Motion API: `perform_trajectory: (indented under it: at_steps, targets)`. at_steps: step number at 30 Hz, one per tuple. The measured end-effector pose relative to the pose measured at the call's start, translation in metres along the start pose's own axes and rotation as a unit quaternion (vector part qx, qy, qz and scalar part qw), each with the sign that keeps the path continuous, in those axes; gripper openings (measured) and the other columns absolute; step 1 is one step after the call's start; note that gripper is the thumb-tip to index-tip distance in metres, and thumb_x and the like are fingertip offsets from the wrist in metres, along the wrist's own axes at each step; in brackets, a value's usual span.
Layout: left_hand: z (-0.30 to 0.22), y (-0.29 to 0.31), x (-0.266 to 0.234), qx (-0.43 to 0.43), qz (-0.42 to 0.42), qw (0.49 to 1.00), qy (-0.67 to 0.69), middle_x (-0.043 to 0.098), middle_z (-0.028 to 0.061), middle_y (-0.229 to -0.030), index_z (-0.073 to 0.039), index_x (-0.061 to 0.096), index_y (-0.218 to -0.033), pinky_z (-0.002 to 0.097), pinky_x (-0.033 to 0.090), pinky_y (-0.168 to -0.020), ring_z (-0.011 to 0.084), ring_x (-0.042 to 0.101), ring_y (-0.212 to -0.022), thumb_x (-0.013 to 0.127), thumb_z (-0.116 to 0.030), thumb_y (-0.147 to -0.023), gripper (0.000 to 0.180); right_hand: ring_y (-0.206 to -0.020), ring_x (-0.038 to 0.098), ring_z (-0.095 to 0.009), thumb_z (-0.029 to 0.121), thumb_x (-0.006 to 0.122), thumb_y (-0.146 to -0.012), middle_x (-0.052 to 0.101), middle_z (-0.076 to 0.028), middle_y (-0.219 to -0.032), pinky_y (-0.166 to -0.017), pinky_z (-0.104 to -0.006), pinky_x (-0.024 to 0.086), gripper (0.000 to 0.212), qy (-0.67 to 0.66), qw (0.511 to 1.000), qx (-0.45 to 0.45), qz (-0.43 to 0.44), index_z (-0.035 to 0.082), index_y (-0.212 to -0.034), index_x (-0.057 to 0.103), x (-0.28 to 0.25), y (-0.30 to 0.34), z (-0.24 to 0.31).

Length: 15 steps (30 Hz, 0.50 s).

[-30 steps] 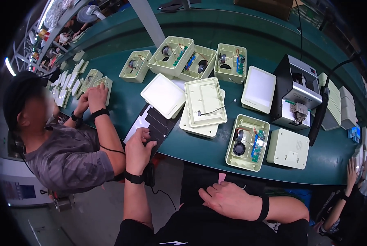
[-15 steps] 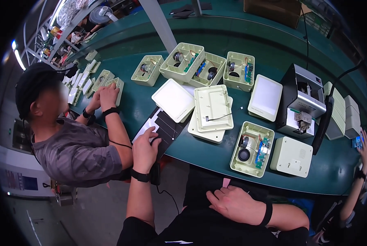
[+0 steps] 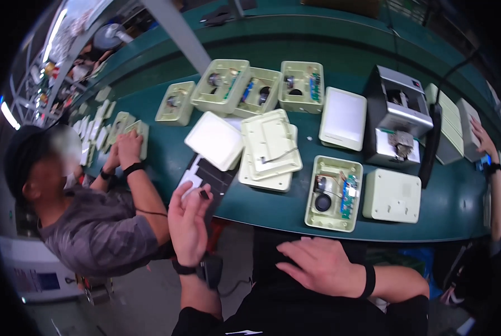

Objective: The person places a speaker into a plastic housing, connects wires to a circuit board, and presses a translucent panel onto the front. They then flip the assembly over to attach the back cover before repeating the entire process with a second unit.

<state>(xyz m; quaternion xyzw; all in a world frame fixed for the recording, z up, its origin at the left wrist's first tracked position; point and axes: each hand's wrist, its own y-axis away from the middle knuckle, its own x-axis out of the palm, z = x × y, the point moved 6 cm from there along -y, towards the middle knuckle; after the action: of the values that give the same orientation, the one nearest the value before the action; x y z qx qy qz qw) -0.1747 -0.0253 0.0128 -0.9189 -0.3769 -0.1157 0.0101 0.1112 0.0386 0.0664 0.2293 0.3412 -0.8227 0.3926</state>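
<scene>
My left hand (image 3: pixel 187 227) is raised at the table's near edge, its palm turned partly inward. Between its fingertips is a small black piece (image 3: pixel 204 194). Just beyond it lie a black sheet (image 3: pixel 219 182) and a white sheet (image 3: pixel 189 178). My right hand (image 3: pixel 323 266) hovers over my lap, fingers stretched and apart, with nothing visible in it. The nearest work on the table is an open pale-green housing (image 3: pixel 330 225), which contains a round black speaker (image 3: pixel 322 203) and a green circuit board (image 3: pixel 349 197). Beside it sits a closed pale-green housing (image 3: pixel 393 196).
Stacked pale covers (image 3: pixel 267 143) and a white-faced panel (image 3: pixel 342 119) lie mid-table. Several open housings (image 3: pixel 219 84) stand behind them. A black-and-silver machine (image 3: pixel 398 106) is on the right. A co-worker (image 3: pixel 93 224) handles housings at left; another person's hand (image 3: pixel 483 137) reaches in at far right.
My left hand has come up off the sheets and turned, with the small black piece at its fingertips. My right hand's fingers have spread; the pink piece beside them is out of sight. The view has shifted.
</scene>
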Motion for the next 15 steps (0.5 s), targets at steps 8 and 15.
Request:
perform_trajectory:
  at_steps: [8, 15]
  targets:
    - [0.047, 0.085, 0.111, -0.107, 0.191, 0.943, 0.249, 0.07, 0.01, -0.13, -0.004, 0.049, -0.145, 0.0445, 0.044, -0.118, 0.0284, 0.058, -0.137, 0.064, -0.003, -0.105, 0.043, -0.074, 0.066, -0.006, 0.008, 0.078, -0.098, 0.073, -0.004, -0.094, -0.064, -0.0221, 0.053, 0.02, -0.372, 0.873, 0.27, -0.161, 0.001, -0.115, 0.07, 0.014, -0.001, -0.041]
    - [0.062, 0.097, 0.133, -0.044, 0.298, 0.941, 0.155, 0.069, 0.0117, -0.133, -0.005, 0.048, -0.147, 0.0451, 0.044, -0.118, 0.029, 0.059, -0.136, 0.07, 0.001, -0.099, 0.053, -0.072, 0.065, -0.007, 0.005, 0.072, -0.102, 0.071, -0.005, -0.092, -0.064, -0.0215, 0.053, 0.018, -0.445, 0.793, 0.335, -0.247, -0.002, -0.118, 0.068, 0.009, 0.04, -0.053]
